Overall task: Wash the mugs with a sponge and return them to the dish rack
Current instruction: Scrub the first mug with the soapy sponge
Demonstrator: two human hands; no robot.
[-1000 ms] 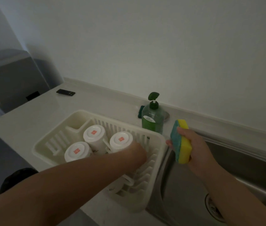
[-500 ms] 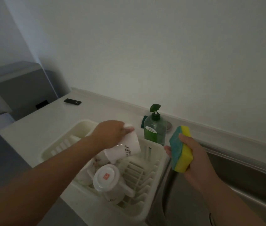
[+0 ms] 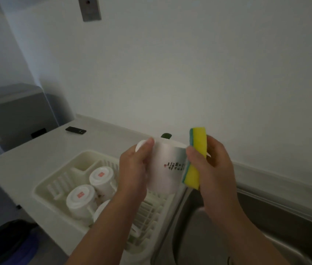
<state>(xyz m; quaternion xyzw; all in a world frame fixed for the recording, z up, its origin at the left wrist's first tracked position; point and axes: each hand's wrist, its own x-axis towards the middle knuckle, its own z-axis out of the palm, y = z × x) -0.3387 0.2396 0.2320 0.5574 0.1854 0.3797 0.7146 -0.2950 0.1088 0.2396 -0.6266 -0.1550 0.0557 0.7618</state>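
Note:
My left hand [image 3: 134, 169] grips a white mug [image 3: 165, 167] with dark print, held on its side above the right end of the cream dish rack [image 3: 44, 190]. My right hand [image 3: 214, 165] holds a yellow and green sponge [image 3: 196, 159] pressed against the mug's open end. Three more white mugs sit upside down in the rack: one with a red label [image 3: 101, 178], a second [image 3: 79, 200] in front of it, and a third [image 3: 101, 209] mostly hidden behind my left forearm.
A steel sink [image 3: 246, 236] lies right of the rack. The green pump top of a soap bottle [image 3: 166, 135] peeks over the mug. A black remote-like object [image 3: 75, 130] lies on the white counter [image 3: 27, 155]. A dark bin [image 3: 6, 243] stands on the floor at lower left.
My left hand lifted the mug up out of the rack and turned it sideways toward the sink. My right hand brought the sponge against its open end. The camera tilted upward.

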